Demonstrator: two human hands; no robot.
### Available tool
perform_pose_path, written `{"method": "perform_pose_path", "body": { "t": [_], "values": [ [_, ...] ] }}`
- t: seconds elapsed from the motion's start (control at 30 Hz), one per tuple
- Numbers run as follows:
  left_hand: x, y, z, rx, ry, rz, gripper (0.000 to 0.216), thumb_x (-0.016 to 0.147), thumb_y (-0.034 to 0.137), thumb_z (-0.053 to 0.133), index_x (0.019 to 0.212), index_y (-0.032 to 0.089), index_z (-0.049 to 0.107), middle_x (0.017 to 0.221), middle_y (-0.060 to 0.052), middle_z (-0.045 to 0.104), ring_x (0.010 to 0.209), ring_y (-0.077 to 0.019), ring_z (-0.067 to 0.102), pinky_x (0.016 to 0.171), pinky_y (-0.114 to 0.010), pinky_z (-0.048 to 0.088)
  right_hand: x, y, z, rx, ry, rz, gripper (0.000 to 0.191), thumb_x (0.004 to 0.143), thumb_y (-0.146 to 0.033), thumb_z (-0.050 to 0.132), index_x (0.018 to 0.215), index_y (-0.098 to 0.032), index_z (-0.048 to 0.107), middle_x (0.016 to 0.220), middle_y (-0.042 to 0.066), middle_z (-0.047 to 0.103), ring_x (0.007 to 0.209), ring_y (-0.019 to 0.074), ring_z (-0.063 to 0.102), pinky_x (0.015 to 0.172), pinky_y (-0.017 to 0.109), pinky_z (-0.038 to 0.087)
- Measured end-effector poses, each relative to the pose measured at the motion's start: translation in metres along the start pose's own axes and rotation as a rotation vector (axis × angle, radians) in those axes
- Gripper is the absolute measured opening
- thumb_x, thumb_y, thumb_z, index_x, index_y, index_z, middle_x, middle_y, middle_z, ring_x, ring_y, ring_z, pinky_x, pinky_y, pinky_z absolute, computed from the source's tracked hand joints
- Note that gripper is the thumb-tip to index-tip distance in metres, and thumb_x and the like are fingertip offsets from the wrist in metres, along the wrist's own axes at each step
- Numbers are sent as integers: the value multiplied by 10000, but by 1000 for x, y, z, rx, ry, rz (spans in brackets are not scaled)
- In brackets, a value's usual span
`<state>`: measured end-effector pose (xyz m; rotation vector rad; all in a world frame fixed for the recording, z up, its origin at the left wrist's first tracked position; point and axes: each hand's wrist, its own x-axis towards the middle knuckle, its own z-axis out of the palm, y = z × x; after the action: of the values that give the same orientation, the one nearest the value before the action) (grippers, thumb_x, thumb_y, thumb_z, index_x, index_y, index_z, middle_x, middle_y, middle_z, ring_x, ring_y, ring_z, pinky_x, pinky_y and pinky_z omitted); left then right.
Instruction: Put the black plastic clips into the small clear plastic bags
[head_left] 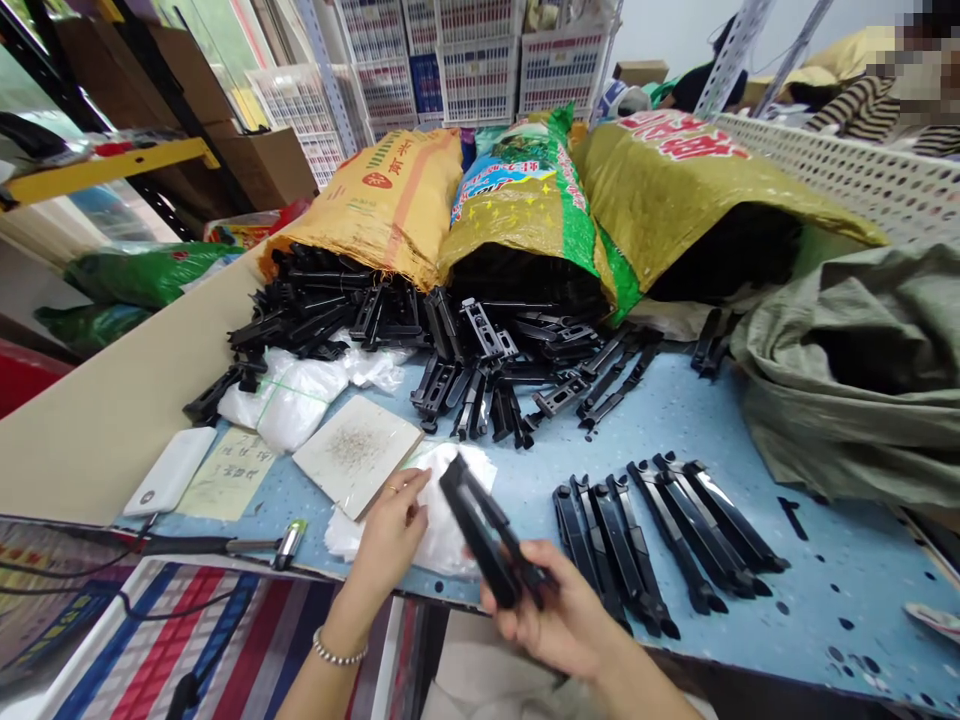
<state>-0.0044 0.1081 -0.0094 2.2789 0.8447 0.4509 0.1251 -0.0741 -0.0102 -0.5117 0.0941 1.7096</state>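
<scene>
My right hand (551,610) grips a long black two-armed part (484,525), slightly blurred and tilted up to the left over the front edge of the table. My left hand (394,525) is beside a stack of clear plastic bags (450,535), its fingers curled in at the bags' left side. Whether a bag is between those fingers I cannot make out. To the right, several similar black parts (607,545) lie side by side in a row. Behind the hands spreads a heap of loose black parts (480,340).
Black parts spill from an orange woven sack (375,200) and a green-gold sack (517,210). A larger gold sack (675,190) stands to their right. On the blue tabletop (540,480) are a white tile (356,450), a hammer (289,545), a handwritten note (229,475) and a white power bank (171,470).
</scene>
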Motion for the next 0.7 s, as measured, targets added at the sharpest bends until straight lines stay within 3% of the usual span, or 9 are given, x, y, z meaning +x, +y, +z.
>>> {"method": "perform_pose_path", "body": {
  "t": [0.1, 0.23, 0.4, 0.47, 0.57, 0.63, 0.7],
  "values": [
    [-2, -6, -3, -29, -20, 15, 512, 791, 121, 417, 1279, 204, 552, 1301, -111, 535, 1030, -189, 614, 884, -331, 524, -1, 8, -9, 188, -32, 208, 496, 827, -452, 575, 1066, -18, 612, 728, 113, 686, 518, 94, 607, 470, 132, 463],
    [-14, -3, -14, 98, -8, 81, 559, 811, 83, 377, 1349, 190, 487, 1362, -119, 498, 1260, -225, 488, 1062, -392, 416, 4, 8, -10, 277, -20, 159, 508, 860, -457, 531, 1119, -24, 591, 727, 100, 671, 500, 76, 561, 438, 110, 432],
    [-37, 26, -11, 114, -30, 158, 580, 858, 80, 347, 1415, 232, 393, 1411, -106, 464, 1299, -219, 459, 1079, -387, 411, 13, 8, -9, 273, -60, 251, 496, 813, -474, 590, 991, -12, 627, 655, 84, 626, 433, 44, 475, 376, 86, 356],
    [-50, 42, -5, 86, -117, 223, 603, 863, 76, 354, 1438, 255, 353, 1428, -99, 452, 1316, -219, 442, 1084, -378, 409, 17, 10, -11, 256, -64, 212, 460, 784, -487, 625, 894, -40, 637, 643, 73, 614, 408, 28, 424, 343, 81, 298],
    [-68, 58, -1, 13, -247, 295, 653, 859, 57, 355, 1462, 297, 287, 1452, -74, 428, 1319, -207, 440, 1071, -356, 431, 14, 14, -12, 70, 48, -29, 329, 794, -439, 641, 821, -111, 627, 645, 36, 615, 389, 30, 396, 323, 102, 219],
    [-75, 62, -1, -28, -233, 280, 656, 863, 55, 353, 1459, 320, 284, 1457, -56, 423, 1319, -201, 441, 1067, -355, 435, 7, 15, -7, -39, 104, -115, 311, 809, -441, 620, 803, -130, 618, 642, 22, 610, 369, 28, 359, 332, 126, 191],
    [-79, 62, -2, -48, -188, 261, 651, 867, 61, 356, 1453, 337, 294, 1454, -45, 427, 1320, -201, 440, 1070, -361, 432, 0, 16, -1, -70, 125, -110, 411, 811, -541, 564, 779, -134, 606, 643, 17, 594, 351, 17, 278, 340, 146, 173]
  ]
}}
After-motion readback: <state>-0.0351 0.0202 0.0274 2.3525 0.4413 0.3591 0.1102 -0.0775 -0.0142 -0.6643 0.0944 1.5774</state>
